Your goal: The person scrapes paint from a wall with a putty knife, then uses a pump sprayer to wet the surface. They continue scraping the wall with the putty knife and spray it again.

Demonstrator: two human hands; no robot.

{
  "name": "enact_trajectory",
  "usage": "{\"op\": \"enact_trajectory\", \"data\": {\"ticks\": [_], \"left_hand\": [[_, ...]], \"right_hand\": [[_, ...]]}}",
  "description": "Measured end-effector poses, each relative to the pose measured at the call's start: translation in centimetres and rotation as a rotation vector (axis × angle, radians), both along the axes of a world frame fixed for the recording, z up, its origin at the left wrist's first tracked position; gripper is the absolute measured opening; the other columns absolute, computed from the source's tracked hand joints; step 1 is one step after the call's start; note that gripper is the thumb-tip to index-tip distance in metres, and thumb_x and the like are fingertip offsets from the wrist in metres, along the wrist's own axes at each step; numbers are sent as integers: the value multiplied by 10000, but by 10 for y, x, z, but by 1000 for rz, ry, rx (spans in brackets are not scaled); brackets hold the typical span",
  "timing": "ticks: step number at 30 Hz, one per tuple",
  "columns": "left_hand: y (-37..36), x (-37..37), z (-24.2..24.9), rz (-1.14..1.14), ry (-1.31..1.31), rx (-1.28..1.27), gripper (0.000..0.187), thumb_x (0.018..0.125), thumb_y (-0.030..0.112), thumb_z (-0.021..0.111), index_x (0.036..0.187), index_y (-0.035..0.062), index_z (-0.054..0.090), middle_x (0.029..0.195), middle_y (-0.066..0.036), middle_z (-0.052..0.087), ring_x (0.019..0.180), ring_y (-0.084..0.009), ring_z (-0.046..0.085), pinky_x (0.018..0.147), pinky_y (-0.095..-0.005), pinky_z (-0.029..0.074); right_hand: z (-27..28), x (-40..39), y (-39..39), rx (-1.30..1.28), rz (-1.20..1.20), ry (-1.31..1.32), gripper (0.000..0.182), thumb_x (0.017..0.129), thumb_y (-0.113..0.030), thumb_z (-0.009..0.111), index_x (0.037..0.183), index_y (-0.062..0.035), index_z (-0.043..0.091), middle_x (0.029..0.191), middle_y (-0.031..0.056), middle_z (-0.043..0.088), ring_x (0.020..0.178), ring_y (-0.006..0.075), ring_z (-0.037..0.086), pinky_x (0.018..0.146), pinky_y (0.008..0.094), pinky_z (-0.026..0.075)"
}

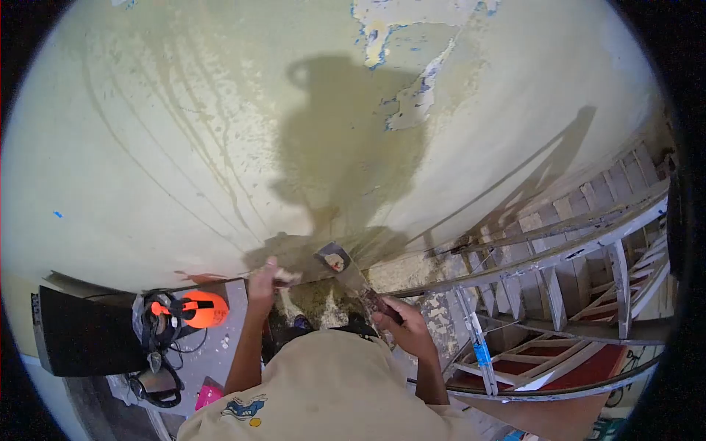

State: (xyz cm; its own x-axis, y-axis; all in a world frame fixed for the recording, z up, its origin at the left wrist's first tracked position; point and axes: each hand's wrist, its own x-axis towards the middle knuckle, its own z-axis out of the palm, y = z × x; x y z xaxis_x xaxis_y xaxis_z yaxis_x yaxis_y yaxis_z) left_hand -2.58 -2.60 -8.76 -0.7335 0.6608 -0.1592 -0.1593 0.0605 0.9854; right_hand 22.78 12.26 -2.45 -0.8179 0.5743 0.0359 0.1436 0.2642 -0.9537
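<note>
My right hand (403, 325) grips the handle of a putty knife (346, 270), whose wide blade carries a dab of filler and points up toward the yellowish wall (184, 147). My left hand (263, 279) is raised against the base of the wall, fingers closed on a small pale object (285, 276) that I cannot make out clearly. The two hands are about a forearm's width apart. My shadow falls on the wall above them. My beige shirt (323, 389) fills the lower middle.
A paint-spattered wooden ladder (559, 272) leans across the right side. Peeling paint patches (412, 95) show high on the wall. At lower left an orange power tool (202, 309) with black cables lies beside a dark box (81, 338). A pink object (208, 395) sits below.
</note>
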Motion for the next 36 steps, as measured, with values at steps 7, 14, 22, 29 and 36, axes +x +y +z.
{"op": "enact_trajectory", "data": {"ticks": [7, 14, 22, 29, 36], "left_hand": [[26, -3, 5, -471, 215, -529, 517, 855, 126, 434, 1293, -10, 196, 1080, -187, 408, 997, -278, 426, 838, -352, 336], [24, 8, -48, -189, 559, 15, 481, 897, 229, 432, 1273, -26, 275, 1076, -102, 517, 1014, -187, 487, 893, -286, 354], [26, 31, 88, -688, -208, 84, 454, 868, 258, 512, 1205, -6, 361, 945, -93, 547, 860, -161, 541, 756, -280, 454], [54, 45, 155, -467, 214, -19, 346, 857, 228, 516, 1096, -20, 481, 802, -37, 559, 635, -100, 541, 554, -225, 448], [70, 61, 186, -68, 375, 90, 378, 804, 117, 601, 1127, -40, 481, 879, -98, 592, 685, -141, 598, 613, -234, 474]], "right_hand": [[16, -5, -3, -201, -124, -116, 344, 827, -191, 568, 1125, -26, 518, 711, -4, 535, 562, 44, 449, 516, 198, 398], [2, -30, -30, -621, -202, 361, 272, 857, -171, 500, 1079, -24, 445, 809, 52, 585, 634, 83, 510, 553, 219, 395], [18, -84, -9, -569, -115, 512, 310, 833, -95, 539, 1120, -8, 459, 987, 41, 556, 889, 109, 501, 774, 253, 398], [65, -113, 56, -559, -6, 664, 336, 866, -213, 510, 1124, 1, 483, 1030, 51, 554, 919, 117, 510, 811, 275, 397], [97, -146, 105, -980, 53, 880, 177, 874, -176, 490, 947, -26, 550, 831, 35, 605, 716, 109, 582, 630, 255, 468]]}}
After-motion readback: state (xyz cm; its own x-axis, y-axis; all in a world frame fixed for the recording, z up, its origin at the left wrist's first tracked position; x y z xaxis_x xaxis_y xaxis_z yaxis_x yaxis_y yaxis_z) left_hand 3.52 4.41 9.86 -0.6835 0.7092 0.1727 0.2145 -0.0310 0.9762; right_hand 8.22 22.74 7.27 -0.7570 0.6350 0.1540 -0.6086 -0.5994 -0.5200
